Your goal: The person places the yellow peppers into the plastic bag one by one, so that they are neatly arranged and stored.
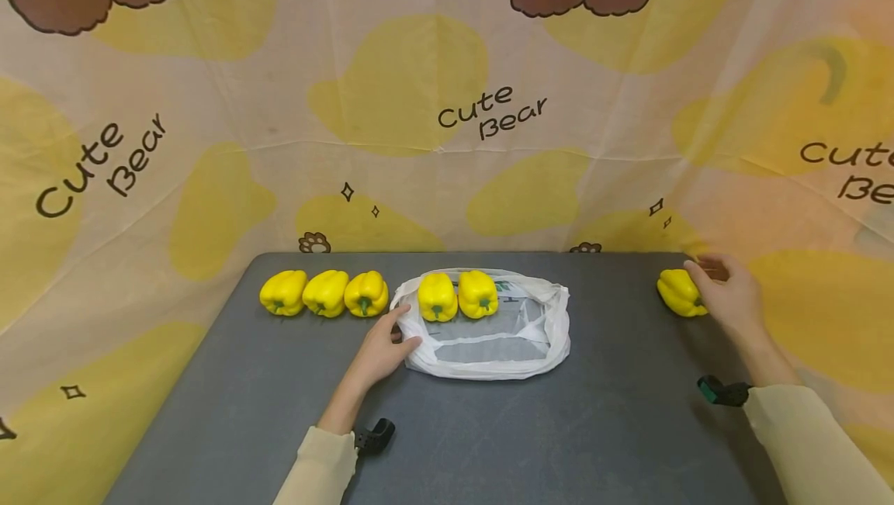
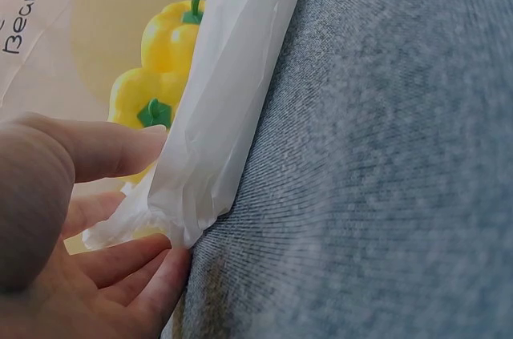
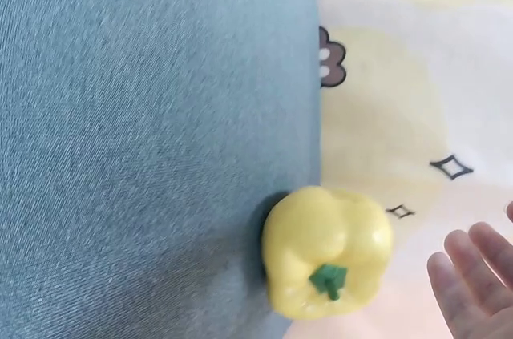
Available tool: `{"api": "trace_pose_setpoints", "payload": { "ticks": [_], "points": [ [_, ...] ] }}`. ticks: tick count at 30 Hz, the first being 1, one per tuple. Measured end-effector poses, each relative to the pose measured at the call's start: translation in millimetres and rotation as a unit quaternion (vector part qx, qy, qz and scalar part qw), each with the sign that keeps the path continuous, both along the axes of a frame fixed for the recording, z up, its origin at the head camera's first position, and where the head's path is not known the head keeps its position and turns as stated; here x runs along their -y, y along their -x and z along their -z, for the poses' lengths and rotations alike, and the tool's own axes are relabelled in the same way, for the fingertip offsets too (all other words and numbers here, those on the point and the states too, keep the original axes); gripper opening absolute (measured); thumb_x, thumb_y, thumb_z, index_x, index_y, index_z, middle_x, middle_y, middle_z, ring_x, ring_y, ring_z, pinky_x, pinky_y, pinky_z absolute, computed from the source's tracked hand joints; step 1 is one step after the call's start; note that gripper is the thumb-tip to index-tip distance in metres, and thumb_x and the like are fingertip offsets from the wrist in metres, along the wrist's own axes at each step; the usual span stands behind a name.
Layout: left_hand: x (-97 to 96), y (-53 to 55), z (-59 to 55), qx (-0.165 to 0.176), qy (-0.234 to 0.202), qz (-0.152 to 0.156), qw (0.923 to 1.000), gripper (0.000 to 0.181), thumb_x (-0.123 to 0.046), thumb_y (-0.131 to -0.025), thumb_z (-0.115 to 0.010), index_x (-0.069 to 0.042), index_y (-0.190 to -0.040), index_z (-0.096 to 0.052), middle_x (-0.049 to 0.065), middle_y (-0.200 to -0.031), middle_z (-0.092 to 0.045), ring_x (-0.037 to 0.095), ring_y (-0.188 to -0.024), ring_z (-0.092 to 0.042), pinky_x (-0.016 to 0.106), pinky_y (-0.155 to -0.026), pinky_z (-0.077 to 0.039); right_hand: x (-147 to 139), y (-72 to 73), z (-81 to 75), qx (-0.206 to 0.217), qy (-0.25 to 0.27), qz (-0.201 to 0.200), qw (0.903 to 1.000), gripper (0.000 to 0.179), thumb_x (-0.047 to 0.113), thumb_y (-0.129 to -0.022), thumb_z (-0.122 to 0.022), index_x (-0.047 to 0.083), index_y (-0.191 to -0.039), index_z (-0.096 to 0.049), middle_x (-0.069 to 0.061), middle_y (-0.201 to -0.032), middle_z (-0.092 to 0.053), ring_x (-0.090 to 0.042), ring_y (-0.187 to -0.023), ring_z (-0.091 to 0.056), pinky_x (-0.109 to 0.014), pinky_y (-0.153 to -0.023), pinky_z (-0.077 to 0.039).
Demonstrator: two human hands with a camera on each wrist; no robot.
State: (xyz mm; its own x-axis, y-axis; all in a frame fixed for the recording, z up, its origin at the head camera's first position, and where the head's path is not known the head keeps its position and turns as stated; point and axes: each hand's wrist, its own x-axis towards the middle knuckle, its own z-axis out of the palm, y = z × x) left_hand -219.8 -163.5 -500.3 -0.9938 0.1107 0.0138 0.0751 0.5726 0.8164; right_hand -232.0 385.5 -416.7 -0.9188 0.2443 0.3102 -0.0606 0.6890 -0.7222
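A white plastic bag lies spread on the table with its mouth facing up. Two yellow bell peppers are at its far left part. My left hand is at the bag's left rim, thumb and fingers spread apart. The left wrist view shows its fingertips touching the crumpled bag. At the far right, my right hand reaches beside a single yellow bell pepper. In the right wrist view its extended fingers are apart from that green-stemmed pepper.
Three more yellow bell peppers stand in a row left of the bag. The dark grey table ends at a patterned cloth backdrop. The lone pepper sits close to the table's right edge.
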Motion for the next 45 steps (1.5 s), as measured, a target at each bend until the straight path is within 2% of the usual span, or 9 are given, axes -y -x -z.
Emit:
{"api": "trace_pose_setpoints", "payload": {
  "ticks": [10,15,17,19,24,28,34,41,45],
  "points": [
    [-0.5,-3.0,0.3,-0.004,0.000,0.000,1.0000,0.062,-0.017,-0.094,-0.072,-0.007,-0.150,-0.048,0.026,-0.152,-0.044,0.044,-0.120,-0.060,0.053,-0.099,-0.052,-16.0,2.6,14.5,0.040,-0.015,0.015,0.9990,0.064,0.047,-0.102,-0.055,-0.006,-0.138,-0.052,-0.027,-0.131,-0.058,0.010,-0.089,-0.042,-0.011,-0.065,-0.042],
    [-0.4,-3.1,1.3,-0.004,0.000,-0.001,1.0000,0.062,-0.017,-0.094,-0.072,-0.007,-0.150,-0.048,0.025,-0.152,-0.044,0.043,-0.120,-0.060,0.053,-0.099,-0.052,-23.2,5.6,19.7,0.056,-0.022,0.017,0.9980,0.065,0.044,-0.103,-0.053,-0.010,-0.139,-0.050,-0.033,-0.131,-0.056,-0.025,-0.104,-0.055,-0.016,-0.067,-0.041],
    [-0.5,-2.9,1.7,0.000,-0.002,-0.003,1.0000,0.062,-0.017,-0.094,-0.073,-0.008,-0.151,-0.048,0.024,-0.153,-0.044,0.043,-0.120,-0.060,0.052,-0.100,-0.052,-25.1,7.2,21.5,0.060,-0.027,0.017,0.9977,0.065,0.043,-0.104,-0.053,-0.011,-0.138,-0.050,-0.035,-0.131,-0.055,-0.041,-0.111,-0.053,-0.019,-0.067,-0.040],
    [-0.7,-2.9,1.5,-0.001,-0.002,-0.005,1.0000,0.063,-0.018,-0.094,-0.073,-0.008,-0.151,-0.048,0.024,-0.153,-0.044,0.043,-0.121,-0.060,0.053,-0.100,-0.051,-27.0,9.1,24.0,0.058,-0.036,0.015,0.9976,0.064,0.041,-0.103,-0.054,-0.013,-0.137,-0.050,-0.036,-0.129,-0.055,-0.049,-0.114,-0.053,-0.022,-0.068,-0.040],
    [-1.4,-3.0,0.3,-0.001,-0.004,-0.005,1.0000,0.063,-0.018,-0.094,-0.073,-0.009,-0.151,-0.048,0.023,-0.153,-0.044,0.042,-0.121,-0.060,0.052,-0.100,-0.051,-32.9,15.0,34.1,0.040,-0.065,0.012,0.9970,0.058,0.034,-0.101,-0.058,-0.015,-0.132,-0.053,-0.038,-0.123,-0.058,-0.051,-0.109,-0.057,-0.022,-0.068,-0.040],
    [-1.6,-2.6,0.5,-0.002,-0.006,-0.004,1.0000,0.063,-0.017,-0.094,-0.073,-0.009,-0.151,-0.048,0.023,-0.153,-0.044,0.041,-0.122,-0.060,0.051,-0.100,-0.051,-36.3,18.0,40.8,0.050,-0.067,0.008,0.9965,0.060,0.035,-0.101,-0.059,-0.016,-0.133,-0.052,-0.039,-0.125,-0.056,-0.053,-0.111,-0.055,-0.025,-0.071,-0.041],
    [-1.3,-2.5,0.2,-0.003,-0.006,-0.004,1.0000,0.063,-0.017,-0.094,-0.073,-0.009,-0.151,-0.048,0.023,-0.153,-0.043,0.041,-0.122,-0.060,0.051,-0.101,-0.051,-37.5,19.3,44.3,0.072,-0.049,-0.006,0.9962,0.066,0.039,-0.102,-0.058,-0.016,-0.136,-0.048,-0.041,-0.133,-0.050,-0.057,-0.117,-0.050,-0.046,-0.080,-0.048],
    [-0.9,-1.5,0.2,-0.002,-0.005,-0.003,1.0000,0.063,-0.017,-0.094,-0.073,-0.008,-0.150,-0.048,0.023,-0.153,-0.043,0.042,-0.122,-0.059,0.052,-0.101,-0.051,-33.2,18.7,47.1,0.089,-0.014,-0.037,0.9952,0.068,0.041,-0.102,-0.058,-0.014,-0.140,-0.044,-0.043,-0.141,-0.040,-0.060,-0.123,-0.041,-0.067,-0.092,-0.042],
    [-0.7,-1.5,0.4,0.000,-0.003,-0.002,1.0000,0.063,-0.017,-0.093,-0.073,-0.008,-0.150,-0.048,0.023,-0.153,-0.044,0.042,-0.122,-0.060,0.052,-0.101,-0.051,-31.1,18.4,48.0,0.095,-0.016,-0.049,0.9941,0.070,0.043,-0.102,-0.058,-0.012,-0.143,-0.042,-0.043,-0.143,-0.037,-0.061,-0.125,-0.039,-0.070,-0.095,-0.039]
  ]
}}
